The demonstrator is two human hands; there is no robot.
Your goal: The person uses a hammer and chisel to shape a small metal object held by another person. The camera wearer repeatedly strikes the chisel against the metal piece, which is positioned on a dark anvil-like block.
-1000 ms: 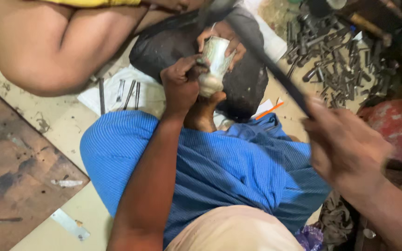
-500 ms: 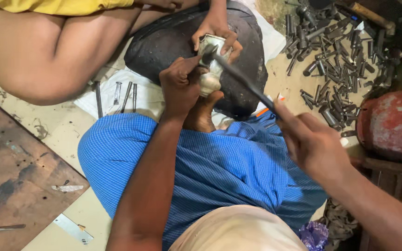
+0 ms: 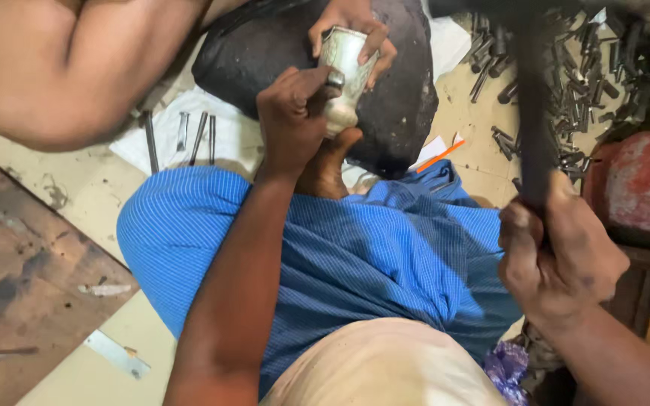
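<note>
A small pale metal cup (image 3: pixel 344 56) lies on a black rounded mound (image 3: pixel 404 105). My left hand (image 3: pixel 291 120) is closed around a short metal punch (image 3: pixel 334 78) whose tip rests against the cup's side. Another person's hand (image 3: pixel 351 19) grips the cup from above. My right hand (image 3: pixel 558 256) is at the right, closed around the dark handle of a hammer (image 3: pixel 532 113) that rises toward the top edge; its head is out of view. My foot (image 3: pixel 329 169) presses against the mound below the cup.
Blue striped cloth (image 3: pixel 385 248) covers my lap. Several metal punches (image 3: pixel 197 135) lie on a white sheet at the left. A pile of dark metal tools (image 3: pixel 573 83) is at the upper right, a red rounded object (image 3: pixel 641 184) beside it. The other person's bare leg (image 3: pixel 69 68) crosses the upper left.
The hammer, which reached down to the punch at the cup half a second ago, has swung up and back. My right hand has moved right and lower. My left hand stays at the cup.
</note>
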